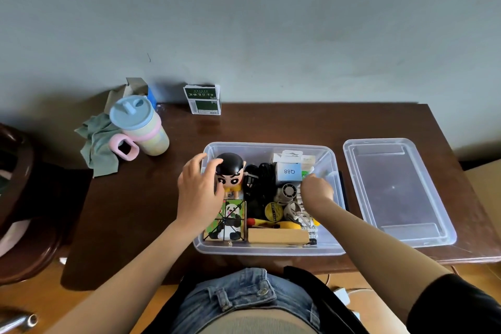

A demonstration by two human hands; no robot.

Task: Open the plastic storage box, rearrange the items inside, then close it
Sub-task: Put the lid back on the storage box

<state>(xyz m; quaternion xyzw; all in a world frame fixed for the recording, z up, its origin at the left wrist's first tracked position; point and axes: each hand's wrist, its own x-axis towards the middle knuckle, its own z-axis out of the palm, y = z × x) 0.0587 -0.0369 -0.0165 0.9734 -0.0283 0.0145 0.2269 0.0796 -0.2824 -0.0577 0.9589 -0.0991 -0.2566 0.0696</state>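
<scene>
Clear plastic storage box (336, 168) sits open on the dark brown table (298, 127), near its front edge, directly before the person. Its lid (398, 190) lies flat on the table just to the right of the box, apart from it. Contents, left to right: a cartoon figurine (231, 171) with a black head and yellow shirt at the far left; a panda-print box (230, 221) in front of it; a bundle of black cables (257, 184) in the middle; a pale blue box marked Q88 (289, 171) toward the back; a roll of black tape with a yellow label (273, 210); a wooden block (278, 236) along the near wall. Left hand (199, 190) is inside the box at the left end, fingers curled about the figurine's head and side. Right hand (317, 187) reaches into the right end beside the Q88 box; fingers are bent downward among the items, and what they hold, if anything, cannot be told. Outside the box: a pastel cup with a blue lid (139, 125) at the table's far left, a grey-green cloth (99, 144) beside it, and a green-and-white carton (203, 100) against the wall.
</scene>
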